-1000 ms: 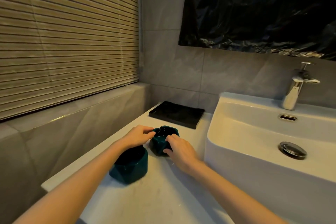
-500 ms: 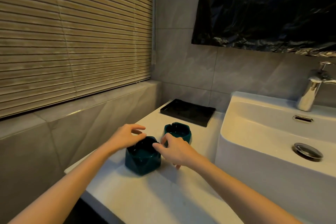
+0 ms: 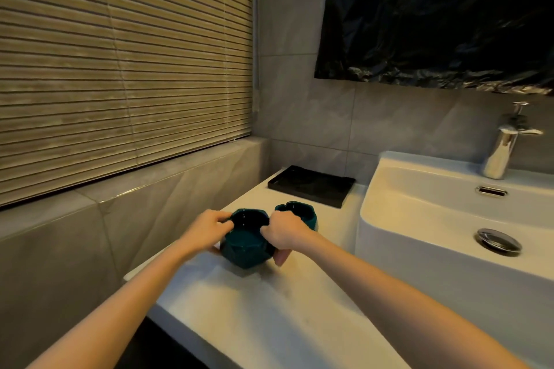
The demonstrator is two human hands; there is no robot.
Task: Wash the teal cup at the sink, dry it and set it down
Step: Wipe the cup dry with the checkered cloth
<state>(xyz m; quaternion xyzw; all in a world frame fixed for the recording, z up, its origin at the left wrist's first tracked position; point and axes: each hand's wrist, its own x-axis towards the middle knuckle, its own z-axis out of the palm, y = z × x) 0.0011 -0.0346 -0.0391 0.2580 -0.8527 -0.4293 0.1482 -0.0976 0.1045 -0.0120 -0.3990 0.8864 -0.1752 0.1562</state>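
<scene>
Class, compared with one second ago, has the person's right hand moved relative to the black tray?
Yes: the right hand has come away from the black tray, off the far cup, and now grips the nearer teal cup.

The teal cup (image 3: 247, 246) was a squat, faceted vessel of glossy dark teal, standing upright with its open mouth up on the white counter (image 3: 269, 308), near the counter's left edge. The left hand (image 3: 207, 229) and right hand (image 3: 284, 234) gripped its rim from opposite sides, fingers curled over the lip. The white sink (image 3: 419, 219) stood to its right, apart from it.
</scene>
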